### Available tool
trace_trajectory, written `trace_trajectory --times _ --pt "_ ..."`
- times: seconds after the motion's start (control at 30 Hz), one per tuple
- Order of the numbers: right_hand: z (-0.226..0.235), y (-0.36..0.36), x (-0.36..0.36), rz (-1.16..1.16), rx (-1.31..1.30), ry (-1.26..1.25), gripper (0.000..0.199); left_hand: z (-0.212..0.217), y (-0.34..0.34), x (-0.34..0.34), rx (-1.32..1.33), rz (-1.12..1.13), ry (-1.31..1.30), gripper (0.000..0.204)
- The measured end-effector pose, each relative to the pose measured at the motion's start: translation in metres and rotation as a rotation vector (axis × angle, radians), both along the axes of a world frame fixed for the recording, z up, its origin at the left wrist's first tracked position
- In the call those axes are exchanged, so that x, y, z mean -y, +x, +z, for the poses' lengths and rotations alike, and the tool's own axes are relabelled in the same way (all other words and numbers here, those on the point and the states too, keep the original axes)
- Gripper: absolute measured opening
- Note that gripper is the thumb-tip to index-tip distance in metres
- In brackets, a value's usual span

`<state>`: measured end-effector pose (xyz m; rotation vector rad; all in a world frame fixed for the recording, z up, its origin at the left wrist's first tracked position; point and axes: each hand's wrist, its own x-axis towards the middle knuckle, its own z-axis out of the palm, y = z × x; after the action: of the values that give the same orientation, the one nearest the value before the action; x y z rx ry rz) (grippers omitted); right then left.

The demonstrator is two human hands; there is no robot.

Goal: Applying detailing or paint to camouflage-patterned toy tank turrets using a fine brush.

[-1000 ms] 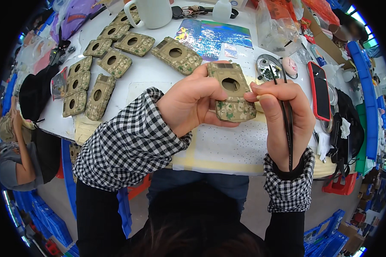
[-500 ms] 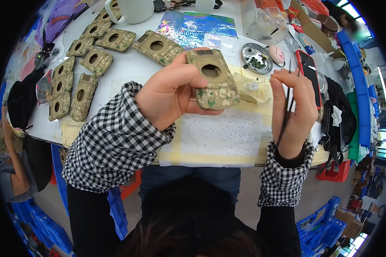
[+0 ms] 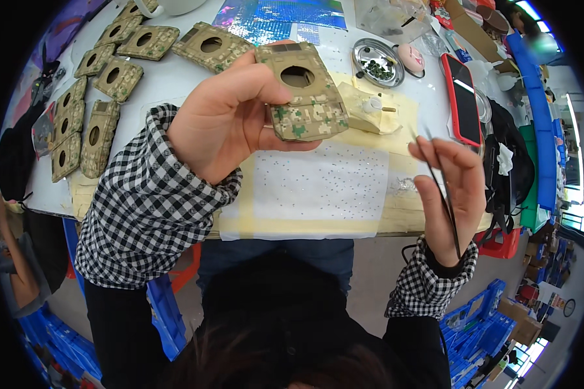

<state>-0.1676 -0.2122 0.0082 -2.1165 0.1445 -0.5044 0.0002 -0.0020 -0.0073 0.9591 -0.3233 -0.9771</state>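
My left hand (image 3: 217,117) grips a camouflage model tank hull (image 3: 311,117) by its left side, thumb on top beside the round hole. The piece is tan with green and brown pixel spots. It is held up over a white sheet (image 3: 305,188) sprinkled with tiny dark specks. Off to the right, my right hand (image 3: 461,194) holds slim black tweezers (image 3: 446,201) between thumb and fingers, their tips pointing up toward the far side. Those tips look blurred, and I cannot tell whether anything is in them. Hull and tweezers are apart.
Several similar hulls (image 3: 113,76) lie at the left. Beyond the sheet sit a tape-covered block (image 3: 357,115) with a small white pot (image 3: 372,104), and a round metal dish (image 3: 390,80) of dark green bits. A red-cased phone (image 3: 461,97) lies at the right.
My right hand has moved nearer to me and away from the hull, taking the tweezers along. My left hand still holds the hull. The whole view has shifted slightly.
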Motion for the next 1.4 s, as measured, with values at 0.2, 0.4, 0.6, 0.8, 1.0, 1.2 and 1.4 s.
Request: trace_trajectory --times 0.2,0.4,0.6,0.8,1.0,1.2,1.4 --pt "-0.022 -0.006 0.011 0.16 -0.128 0.234 0.018 -0.002 0.002 0.001 0.018 -0.005 -0.018 0.057" --pt "-0.032 -0.003 0.002 0.041 -0.16 0.526 0.007 -0.005 0.005 0.0 0.015 -0.024 -0.015 0.057" --pt "-0.031 -0.001 0.001 0.059 -0.242 0.433 0.009 -0.007 0.005 0.0 0.013 -0.028 -0.007 0.058" --pt "-0.03 0.0 -0.001 0.053 -0.232 0.442 0.011 -0.004 0.003 0.001 0.022 -0.019 0.014 0.058" --pt "-0.031 0.0 0.0 0.062 -0.242 0.398 0.011 -0.005 0.003 0.0 0.028 -0.02 0.015 0.058" --pt "-0.032 0.0 -0.001 0.053 -0.239 0.404 0.011 -0.005 0.004 0.0 0.031 -0.019 0.011 0.058" --pt "-0.033 0.0 0.001 0.055 -0.24 0.402 0.012 -0.005 0.003 0.001 0.036 -0.011 0.018 0.058"
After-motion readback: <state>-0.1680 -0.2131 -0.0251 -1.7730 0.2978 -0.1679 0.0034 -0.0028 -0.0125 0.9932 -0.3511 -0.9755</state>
